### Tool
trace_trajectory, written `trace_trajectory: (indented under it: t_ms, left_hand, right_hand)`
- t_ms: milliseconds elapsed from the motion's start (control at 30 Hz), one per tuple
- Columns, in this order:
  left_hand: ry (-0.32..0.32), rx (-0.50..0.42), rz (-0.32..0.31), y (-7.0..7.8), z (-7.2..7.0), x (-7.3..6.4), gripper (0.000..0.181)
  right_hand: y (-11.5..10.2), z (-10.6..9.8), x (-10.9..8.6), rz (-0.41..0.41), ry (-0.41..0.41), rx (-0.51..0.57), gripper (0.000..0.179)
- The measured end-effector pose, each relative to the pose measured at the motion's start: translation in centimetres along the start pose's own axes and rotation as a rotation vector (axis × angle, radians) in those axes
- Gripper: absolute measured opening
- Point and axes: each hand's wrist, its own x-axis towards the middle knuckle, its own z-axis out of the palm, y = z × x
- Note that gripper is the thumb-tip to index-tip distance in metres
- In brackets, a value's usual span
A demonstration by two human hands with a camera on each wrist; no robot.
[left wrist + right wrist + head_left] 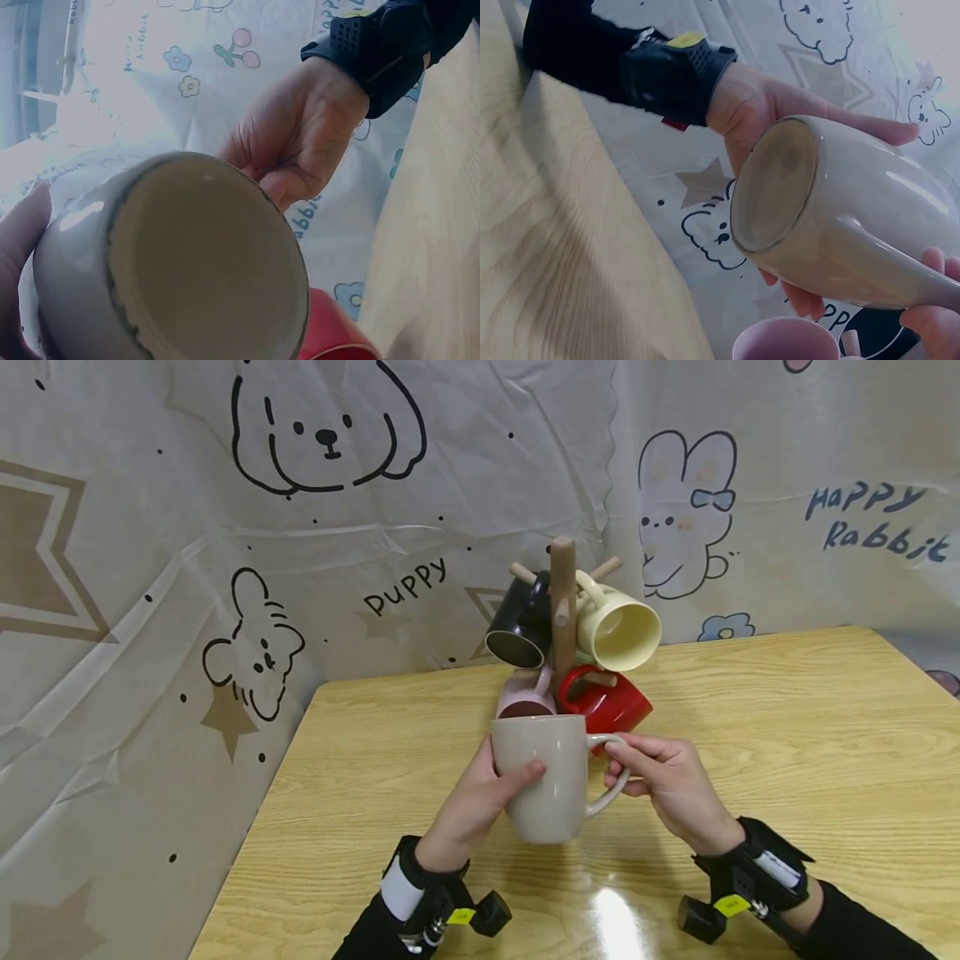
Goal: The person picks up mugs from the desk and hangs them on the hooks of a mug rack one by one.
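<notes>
Between both hands, above the table, is a beige mug [546,781], its base showing in both wrist views. My left hand [474,802] holds its body from the left, thumb across the near side and fingers mostly hidden behind. On the other side my right hand [671,781] pinches the mug's handle [617,789] between thumb and fingers. Directly behind stands a wooden mug tree [563,643]. From its pegs hang a black mug [525,618], a yellow mug [621,631], a pink mug [525,696] and a red mug [618,708].
A light wooden table [810,760] lies beneath the hands. Behind and to the left hangs a pale cloth [480,460] printed with cartoon animals and stars. Each wrist wears a black strap with a small camera [491,914].
</notes>
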Motion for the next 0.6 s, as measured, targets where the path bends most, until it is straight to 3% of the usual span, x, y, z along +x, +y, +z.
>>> trace_trajectory:
  t_ms: [333,600]
  left_hand:
    - [0.144,-0.085,0.006,-0.7,1.1,0.4,0.074]
    - [0.155,-0.115,0.005,-1.1,1.2,0.6,0.071]
  right_hand:
    - [0.7,0.5,-0.2,-0.037,0.077,-0.082,0.021]
    - [0.5,0.4,0.1,0.052,0.096,-0.085,0.016]
